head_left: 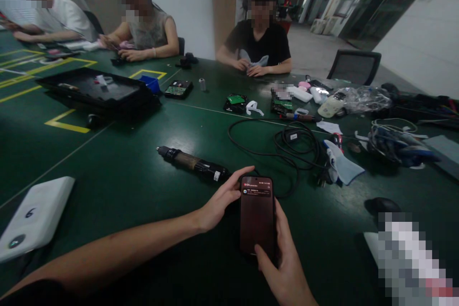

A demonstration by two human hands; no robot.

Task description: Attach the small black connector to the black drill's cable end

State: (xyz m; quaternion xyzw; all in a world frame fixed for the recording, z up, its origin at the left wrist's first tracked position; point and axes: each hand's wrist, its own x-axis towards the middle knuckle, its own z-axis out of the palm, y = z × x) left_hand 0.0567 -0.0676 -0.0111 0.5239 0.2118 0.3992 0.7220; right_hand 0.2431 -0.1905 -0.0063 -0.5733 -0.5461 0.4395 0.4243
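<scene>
A dark smartphone (257, 220) with its screen lit, showing a notification near the top, stands out in front of me. My right hand (285, 253) is closed around its right side, the thumb on the lower screen. Beside the phone's upper left edge is my left hand (217, 203), its index finger stretched toward the top corner and its thumb against the side. The other left fingers are partly hidden. Just beyond that hand lies a black electric screwdriver (193, 162) on the green table, bit pointing left.
A white power bank-like box (36, 215) marked 6 lies left. Farther off are a black tray (96, 88), a blue bin (149, 84), hard drives (178, 89), a coiled cable (297, 138), a glove (342, 162) and a mouse (383, 205). Three people sit across the table.
</scene>
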